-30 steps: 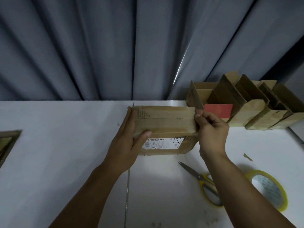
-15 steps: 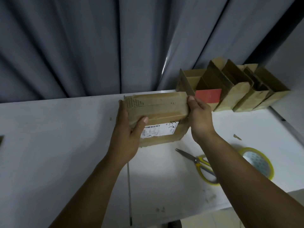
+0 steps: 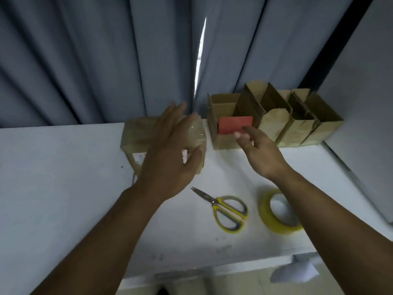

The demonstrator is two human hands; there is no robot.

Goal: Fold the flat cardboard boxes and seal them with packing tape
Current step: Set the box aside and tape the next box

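A folded brown cardboard box (image 3: pixel 136 137) with a white label stands on the white table (image 3: pixel 53 188) near the curtain. My left hand (image 3: pixel 170 150) is in front of it with fingers spread and straight, blurred; whether it touches the box I cannot tell. My right hand (image 3: pixel 259 150) hovers open to the right, holding nothing, just in front of an open box bearing a red card (image 3: pixel 234 124). A roll of yellow packing tape (image 3: pixel 276 211) lies at the near right, partly hidden by my right forearm.
Yellow-handled scissors (image 3: pixel 225 211) lie shut between my forearms. A row of several open cardboard boxes (image 3: pixel 293 122) lines the back right of the table. Grey curtains (image 3: pixel 106 60) hang behind. The table's front edge is close, with a white scrap (image 3: pixel 295 273) below it.
Both hands have let go of the box, which now stands farther back and left by the curtain. The right hand has drawn away to the right. The view has tilted down.
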